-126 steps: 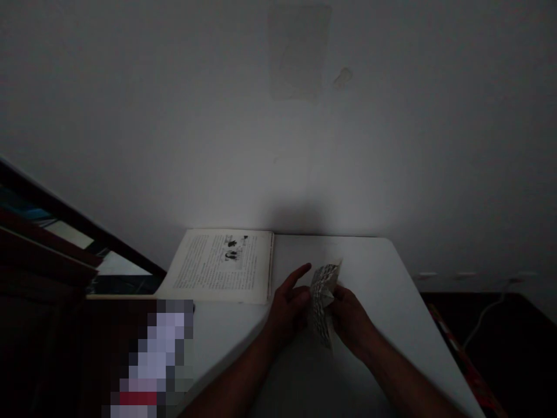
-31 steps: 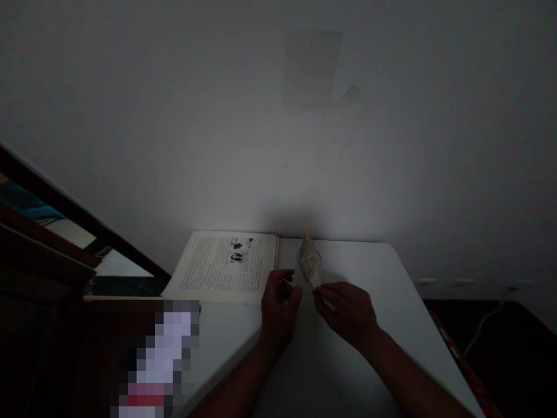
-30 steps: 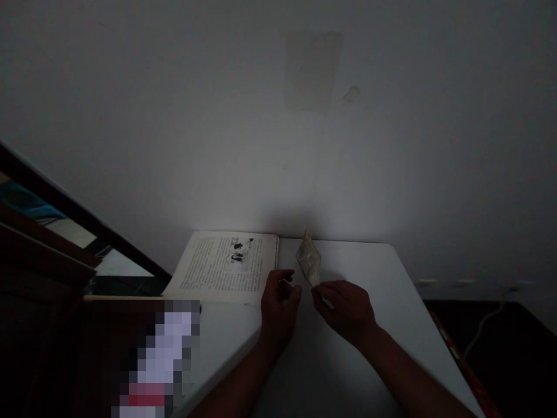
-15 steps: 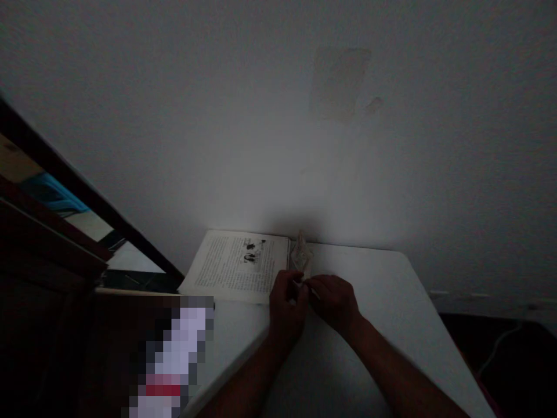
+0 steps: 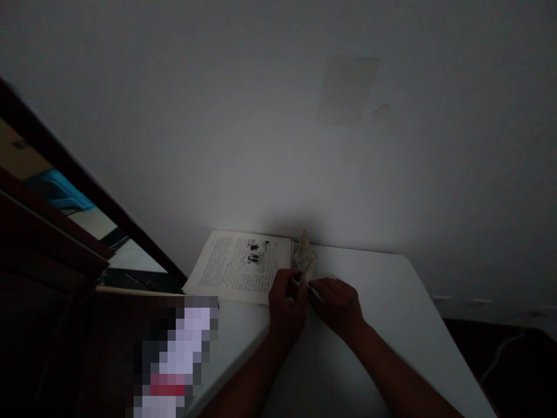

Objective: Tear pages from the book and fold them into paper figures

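A pale folded paper piece (image 5: 305, 256) with a pointed top stands up from between my fingers, its lower end hidden by them. My left hand (image 5: 287, 299) is curled with thumb and fingers pinching its lower left side. From the right, my right hand (image 5: 337, 302) has its fingertips closed together at the base of the same paper. Both hands are close together over the white table (image 5: 369, 284). Just left of the paper lies an open book (image 5: 235, 267) with printed text and a small black drawing; my left hand overlaps its lower right corner.
A grey-white wall (image 5: 243, 145) rises directly behind the table. To the left are a dark slanted frame (image 5: 91, 186) and dark wooden furniture (image 5: 47, 278). A pixelated patch (image 5: 183, 348) covers something beside the table's left edge. A pale cable (image 5: 500, 354) hangs at the right.
The whole view has shifted slightly. My hands keep hold of the paper in nearly the same place, with only a small shift of the right fingers.
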The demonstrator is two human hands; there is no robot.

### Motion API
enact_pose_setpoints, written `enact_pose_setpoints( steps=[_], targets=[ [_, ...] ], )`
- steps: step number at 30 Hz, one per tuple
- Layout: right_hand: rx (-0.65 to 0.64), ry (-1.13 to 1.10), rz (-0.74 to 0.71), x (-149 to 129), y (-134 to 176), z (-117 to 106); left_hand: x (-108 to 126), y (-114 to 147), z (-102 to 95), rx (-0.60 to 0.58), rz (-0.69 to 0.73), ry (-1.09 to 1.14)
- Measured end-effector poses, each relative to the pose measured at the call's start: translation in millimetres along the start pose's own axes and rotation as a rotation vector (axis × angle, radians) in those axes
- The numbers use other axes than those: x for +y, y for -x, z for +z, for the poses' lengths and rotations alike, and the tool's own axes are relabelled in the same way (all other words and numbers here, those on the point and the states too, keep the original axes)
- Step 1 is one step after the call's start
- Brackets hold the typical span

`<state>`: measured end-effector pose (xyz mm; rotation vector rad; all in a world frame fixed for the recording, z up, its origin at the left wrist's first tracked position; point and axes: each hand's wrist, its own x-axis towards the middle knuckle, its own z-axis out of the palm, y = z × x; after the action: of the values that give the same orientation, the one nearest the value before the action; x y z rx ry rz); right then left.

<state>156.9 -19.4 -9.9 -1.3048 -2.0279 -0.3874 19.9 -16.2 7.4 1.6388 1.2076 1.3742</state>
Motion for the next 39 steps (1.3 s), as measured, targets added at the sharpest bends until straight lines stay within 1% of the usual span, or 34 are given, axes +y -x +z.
enact_pose_setpoints(
  steps=[4, 6, 9, 10, 13, 16, 20, 24, 28, 32, 36, 39],
  targets=[
    [-0.003, -0.001, 0.006, -1, 3, 0, -2, -10, -9.0, 0.077, 0.001, -0.118],
    [-0.004, -0.004, 0.010, -1, 3, -1, -3, -17, -15.0, 0.094, 0.045, -0.241],
    [0.000, -0.004, 0.017, -3, 3, -2, -5, -26, -23.6, 0.031, 0.192, -0.503],
    [0.002, -0.002, 0.019, -3, 3, -2, -5, -28, -25.9, 0.013, 0.206, -0.582],
    [0.011, 0.007, 0.028, -4, 3, -1, -7, -30, -30.7, -0.057, 0.179, -0.775],
    [0.025, 0.012, 0.023, -4, 4, -1, -9, -29, -32.7, -0.093, 0.119, -0.892],
    [0.062, 0.008, 0.027, -3, 7, -5, -10, -27, -33.3, -0.120, 0.053, -0.967],
    [0.111, -0.018, 0.052, -3, 13, -15, -11, -27, -33.0, -0.130, 0.013, -1.004],
    [0.109, -0.061, 0.043, -3, 20, -23, -11, -27, -32.8, -0.154, 0.001, -1.023],
    [0.056, -0.103, 0.067, 0, 28, -25, -10, -27, -32.8, -0.176, -0.015, -1.035],
    [-0.066, -0.190, 0.108, 5, 33, -24, -10, -28, -32.6, -0.183, -0.010, -1.027],
    [-0.128, -0.243, 0.151, 8, 32, -23, -10, -28, -32.6, -0.190, -0.022, -1.027]
  ],
)
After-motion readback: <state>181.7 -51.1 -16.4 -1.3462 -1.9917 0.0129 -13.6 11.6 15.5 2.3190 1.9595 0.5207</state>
